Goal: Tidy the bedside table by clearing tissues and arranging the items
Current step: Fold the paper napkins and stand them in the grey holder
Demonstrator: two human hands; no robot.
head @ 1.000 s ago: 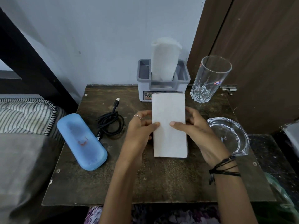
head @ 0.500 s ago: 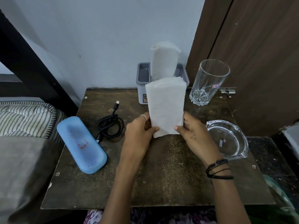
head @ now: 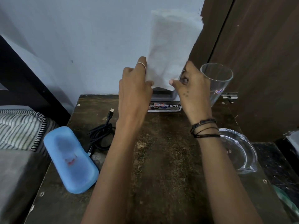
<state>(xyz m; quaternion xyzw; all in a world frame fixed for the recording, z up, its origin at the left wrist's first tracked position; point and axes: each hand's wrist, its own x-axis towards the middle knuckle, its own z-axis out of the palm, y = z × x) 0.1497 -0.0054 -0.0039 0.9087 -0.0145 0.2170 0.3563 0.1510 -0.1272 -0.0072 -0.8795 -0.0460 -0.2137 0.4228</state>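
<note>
**Now both hands hold the tissue stack upright over its holder**

We grip a folded stack of white tissues with 2 hands: our left hand pinches its lower left edge, thumb in front, and our right hand pinches the lower right edge the same way. The stack stands upright above the grey tissue holder at the back of the wooden bedside table; whether its bottom edge touches the holder, we cannot tell. A clear drinking glass stands just right of our right hand. A glass ashtray sits near the table's right edge. On the left lie a coiled black charging cable and, beside it, a blue case.
</note>
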